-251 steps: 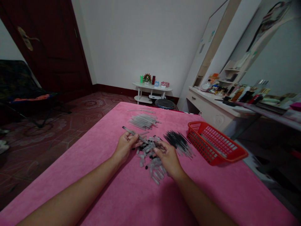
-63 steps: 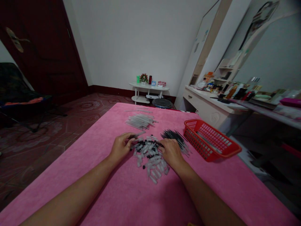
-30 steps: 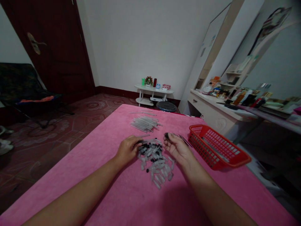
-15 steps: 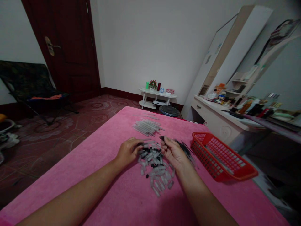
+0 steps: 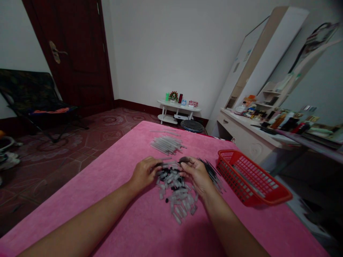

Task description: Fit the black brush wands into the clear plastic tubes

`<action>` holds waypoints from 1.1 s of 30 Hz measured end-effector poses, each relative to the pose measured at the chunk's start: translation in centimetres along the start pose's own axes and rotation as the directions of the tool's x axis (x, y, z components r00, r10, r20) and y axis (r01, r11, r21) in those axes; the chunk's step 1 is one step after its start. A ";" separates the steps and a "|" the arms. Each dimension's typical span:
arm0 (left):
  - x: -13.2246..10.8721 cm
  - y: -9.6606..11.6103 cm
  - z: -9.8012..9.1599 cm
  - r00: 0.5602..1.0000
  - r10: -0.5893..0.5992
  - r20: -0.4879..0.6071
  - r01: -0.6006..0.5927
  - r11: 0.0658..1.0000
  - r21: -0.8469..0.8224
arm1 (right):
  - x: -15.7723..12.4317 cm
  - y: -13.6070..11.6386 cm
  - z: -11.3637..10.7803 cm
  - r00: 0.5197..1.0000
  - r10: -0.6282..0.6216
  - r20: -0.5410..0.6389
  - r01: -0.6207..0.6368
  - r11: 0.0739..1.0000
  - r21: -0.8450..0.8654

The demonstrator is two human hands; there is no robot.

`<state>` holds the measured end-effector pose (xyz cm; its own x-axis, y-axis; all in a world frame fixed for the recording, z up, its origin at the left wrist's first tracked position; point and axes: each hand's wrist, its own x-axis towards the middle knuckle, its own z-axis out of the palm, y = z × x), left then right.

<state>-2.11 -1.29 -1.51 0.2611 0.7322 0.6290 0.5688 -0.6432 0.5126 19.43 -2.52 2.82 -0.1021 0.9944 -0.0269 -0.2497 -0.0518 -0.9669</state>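
Observation:
My left hand (image 5: 146,173) is closed on one end of a thin translucent pen barrel (image 5: 170,163), which points toward the right hand. With thumb and fingers pinched at the barrel's far end, my right hand (image 5: 197,175) holds a small dark piece, partly hidden by the fingers. Below and between both hands spreads a loose heap of short clear pen caps (image 5: 182,194) with small black plugs (image 5: 167,200) among them. Beyond the hands lies a pile of translucent pen barrels (image 5: 166,144). Slim dark refills (image 5: 213,175) lie just right of my right hand.
A red plastic basket (image 5: 252,178) with long thin pieces inside stands on the right of the pink-covered table (image 5: 128,221). Past the table are a round dark stool (image 5: 192,125), a small white stand (image 5: 178,105) and a cluttered dressing table (image 5: 241,130).
My right hand has moved slightly left and turned inward, bringing the dark piece to the barrel's end. The left hand stays nearly in place.

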 end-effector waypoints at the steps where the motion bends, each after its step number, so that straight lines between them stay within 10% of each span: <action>1: 0.0 0.0 0.0 1.000 0.004 0.002 -0.004 1.000 0.001 | 0.0 0.0 0.0 1.000 -0.027 -0.003 0.027 0.999 -0.032; 13: -0.2 -0.1 0.0 0.999 0.027 0.032 -0.028 0.999 0.040 | 0.2 0.1 0.2 0.903 -0.423 0.070 0.373 0.694 -0.616; 33: -0.4 0.0 0.1 0.997 0.024 0.070 -0.029 0.997 0.075 | -0.1 0.5 0.2 0.903 -0.422 0.076 0.352 0.628 -0.694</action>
<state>-2.17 -1.56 -1.87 0.3286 0.7305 0.5987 0.6181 -0.6456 0.4485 19.11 -2.69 2.45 -0.0600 0.9131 0.4033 0.4760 0.3813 -0.7925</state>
